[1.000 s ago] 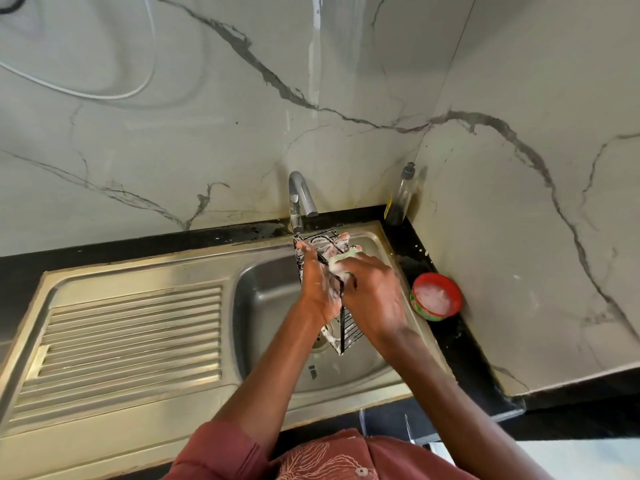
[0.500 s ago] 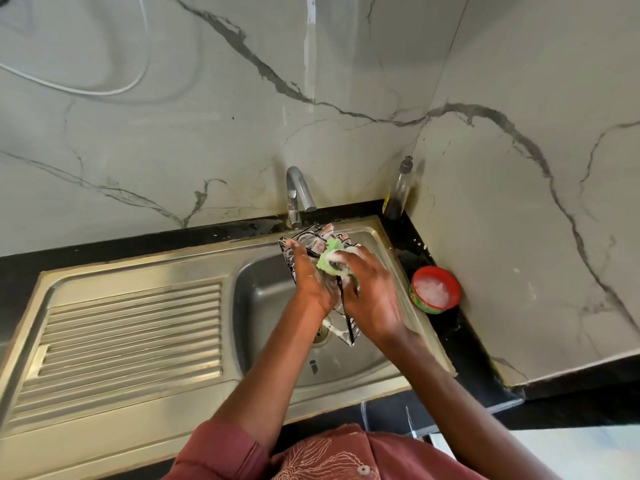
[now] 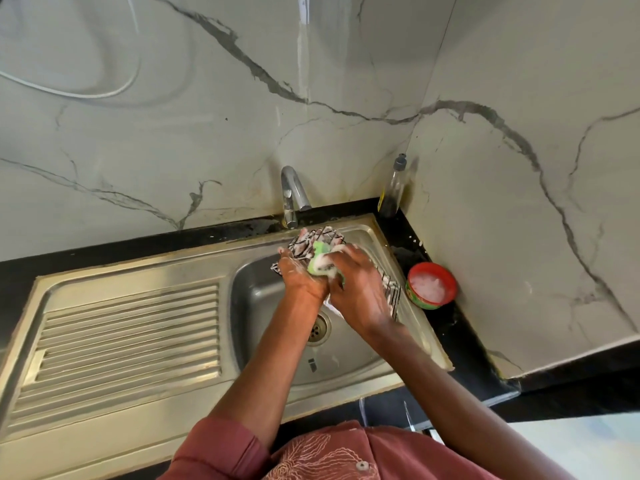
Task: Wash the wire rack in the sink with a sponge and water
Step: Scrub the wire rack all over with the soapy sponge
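Risk noted: the wire rack (image 3: 322,242) is coated in suds and held above the sink (image 3: 349,362) basin, so a slip from the soapy grip is judged likely if scrubbing pressure is raised; a drop would strike the steel bowl near the drain (image 3: 317,329). A second risk: the rack's edge at 3 o'clock reaches toward the red soap tub (image 3: 432,285) on the counter, and a wide swing could knock it. No water is seen running from the tap (image 3: 292,194), so rinsing appears not yet done.

Pose: the left hand (image 3: 304,280) is clasped around the rack's lower left side, fingers curled over the wires. The right hand (image 3: 360,289) is clenched around the green sponge (image 3: 322,263), pressed onto the rack face toward 12 o'clock. Both forearms converge over the basin.
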Motion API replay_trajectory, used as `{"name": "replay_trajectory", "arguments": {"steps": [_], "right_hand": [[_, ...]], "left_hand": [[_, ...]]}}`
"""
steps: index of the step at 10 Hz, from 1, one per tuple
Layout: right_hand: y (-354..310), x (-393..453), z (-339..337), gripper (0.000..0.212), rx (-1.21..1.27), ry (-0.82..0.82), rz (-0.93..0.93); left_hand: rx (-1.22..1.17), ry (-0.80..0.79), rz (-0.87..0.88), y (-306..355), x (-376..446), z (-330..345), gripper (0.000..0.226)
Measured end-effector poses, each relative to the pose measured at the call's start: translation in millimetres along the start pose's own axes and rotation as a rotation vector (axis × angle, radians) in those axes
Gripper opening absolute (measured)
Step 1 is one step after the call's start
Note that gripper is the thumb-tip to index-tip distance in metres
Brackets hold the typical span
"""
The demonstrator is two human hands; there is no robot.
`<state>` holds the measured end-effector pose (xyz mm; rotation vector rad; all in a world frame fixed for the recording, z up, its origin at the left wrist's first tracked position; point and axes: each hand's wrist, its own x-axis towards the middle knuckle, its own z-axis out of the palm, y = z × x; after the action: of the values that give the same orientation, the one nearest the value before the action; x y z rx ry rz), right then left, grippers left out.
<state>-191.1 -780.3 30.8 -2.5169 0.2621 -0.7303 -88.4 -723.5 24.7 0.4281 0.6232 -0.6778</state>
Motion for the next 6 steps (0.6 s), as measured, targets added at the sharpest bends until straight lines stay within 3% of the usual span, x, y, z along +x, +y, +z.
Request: {"name": "replay_trajectory", "arguments": {"steps": [1,3,4,5,6], "right_hand": [[19,-16,-2,0.041,-0.055,-0.019,-0.002],[70,-40,8,0.039,0.048,0.009,0.538],[66,-35,16,0.042,0.052,0.038,0.681],[39,-23,21,0.041,0.035,0.098,0.652],[7,-12,21,0.043,0.027,0.053,0.372]], "left_hand": [[-0.082,0.007,0.048,10,4,-5,0.062],[-0.013,0.068,0.070,21,12,-19,0.049],[0.016,0.086,0.085,21,11,-16,0.057],[0.129,0.110,0.152,20,3,-23,0.053],[0.272,-0.002,0.103,11,-19,-29,0.087]]}}
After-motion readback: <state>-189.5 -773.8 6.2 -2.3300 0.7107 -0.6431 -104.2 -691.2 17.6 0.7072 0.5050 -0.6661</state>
